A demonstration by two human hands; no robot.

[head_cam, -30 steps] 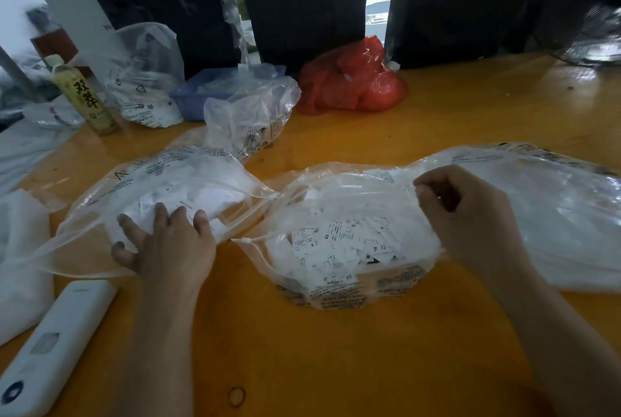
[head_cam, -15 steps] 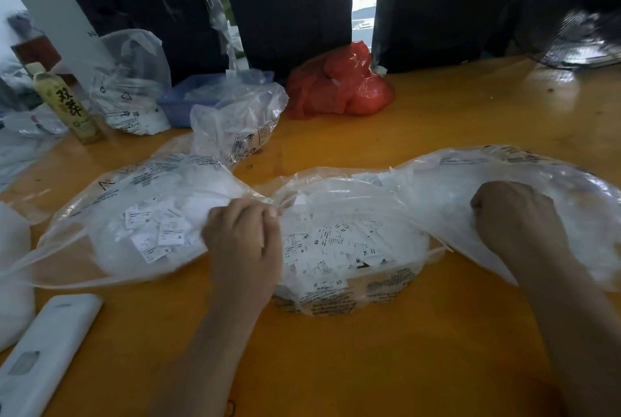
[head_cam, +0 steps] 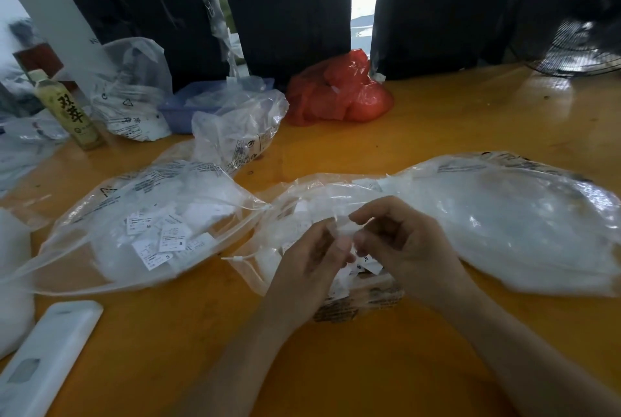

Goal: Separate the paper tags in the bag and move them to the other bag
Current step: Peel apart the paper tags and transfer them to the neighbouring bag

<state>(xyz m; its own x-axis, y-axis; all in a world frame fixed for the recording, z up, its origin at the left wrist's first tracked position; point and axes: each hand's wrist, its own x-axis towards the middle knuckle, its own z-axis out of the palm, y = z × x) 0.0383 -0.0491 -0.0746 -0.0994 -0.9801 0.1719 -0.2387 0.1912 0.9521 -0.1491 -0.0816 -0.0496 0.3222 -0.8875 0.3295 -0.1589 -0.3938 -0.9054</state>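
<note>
Evidently mid-separation, the left hand (head_cam: 314, 262) and right hand (head_cam: 403, 252) pinch small white paper tags (head_cam: 364, 263) over the middle clear plastic bag (head_cam: 302, 194); next, carry them into the left clear bag (head_cam: 111, 201).

Dim; daylight through rear gap; table (head_cam: 470, 120) glare; edges warped, blurred.

Orange wooden surface (head_cam: 437, 134), glossy. Lying on it: three clear bags across the middle, namely the left bag (head_cam: 141, 228) holding paper tags (head_cam: 161, 238), the middle bag (head_cam: 302, 201), and the right bag (head_cam: 524, 221). Far side: red bag (head_cam: 339, 94), blue tray (head_cam: 181, 110), bottle (head_cam: 67, 110). Near left: white remote (head_cam: 43, 366).
</note>
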